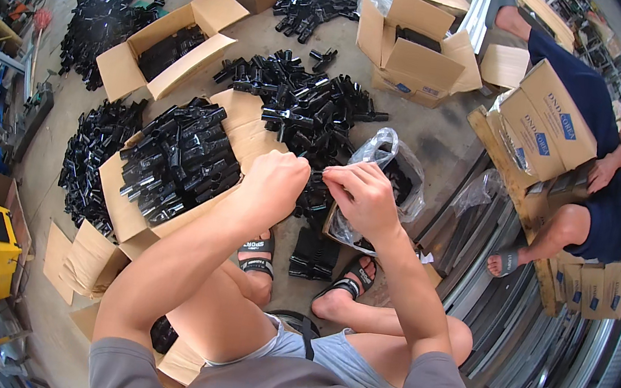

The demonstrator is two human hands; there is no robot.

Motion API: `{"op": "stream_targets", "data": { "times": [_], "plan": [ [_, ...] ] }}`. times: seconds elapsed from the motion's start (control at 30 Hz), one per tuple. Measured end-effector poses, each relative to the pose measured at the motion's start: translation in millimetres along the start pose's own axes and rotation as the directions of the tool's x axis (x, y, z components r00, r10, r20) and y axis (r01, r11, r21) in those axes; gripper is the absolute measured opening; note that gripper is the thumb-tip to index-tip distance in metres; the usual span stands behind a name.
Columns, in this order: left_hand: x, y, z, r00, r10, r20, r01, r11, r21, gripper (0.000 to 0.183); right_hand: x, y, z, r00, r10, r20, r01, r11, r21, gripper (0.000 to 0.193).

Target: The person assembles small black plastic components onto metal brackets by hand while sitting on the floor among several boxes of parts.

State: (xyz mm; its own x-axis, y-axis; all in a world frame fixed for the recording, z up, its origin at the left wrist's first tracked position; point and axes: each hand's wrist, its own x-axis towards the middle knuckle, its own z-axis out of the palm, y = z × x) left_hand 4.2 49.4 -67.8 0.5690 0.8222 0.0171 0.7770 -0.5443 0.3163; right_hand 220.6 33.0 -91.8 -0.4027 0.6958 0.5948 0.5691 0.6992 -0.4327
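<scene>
In front of me, my left hand (278, 183) is closed, its fingers curled in. Beside it, my right hand (366, 195) is closed too, thumb and fingertips pinched together. The two hands face each other with a small gap between; what they hold, if anything, is too small to tell. Just beyond them lies a heap of black tubular plastic parts (315, 103). Below my right hand stands a box lined with a clear plastic bag (412, 178), with black parts inside. An open carton (118, 195) full of stacked black tubular parts is left of my left hand.
More black heaps (108, 23) lie to the left and far side. Open cartons (165, 31) stand farther off. Another person (608, 168) sits at the right by a closed carton (544, 124); one more person is at the back. Metal profiles (530, 384) cover the right floor.
</scene>
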Motion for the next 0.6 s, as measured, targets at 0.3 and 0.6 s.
{"op": "stream_targets", "data": {
  "times": [0.3, 0.6],
  "plan": [
    [-19.1, 2.1, -6.5, 0.997, 0.055, -0.054, -0.056, 0.998, -0.010, 0.017, -1.6, -26.3, -4.0, 0.999, 0.000, 0.048, 0.006, 0.993, -0.115, 0.013],
    [-23.8, 6.2, -30.8, 1.000, 0.007, -0.002, -0.007, 0.998, -0.063, 0.053, -14.8, -36.1, -5.5, 0.962, 0.188, -0.196, -0.220, 0.962, -0.160, 0.029]
  ]
}}
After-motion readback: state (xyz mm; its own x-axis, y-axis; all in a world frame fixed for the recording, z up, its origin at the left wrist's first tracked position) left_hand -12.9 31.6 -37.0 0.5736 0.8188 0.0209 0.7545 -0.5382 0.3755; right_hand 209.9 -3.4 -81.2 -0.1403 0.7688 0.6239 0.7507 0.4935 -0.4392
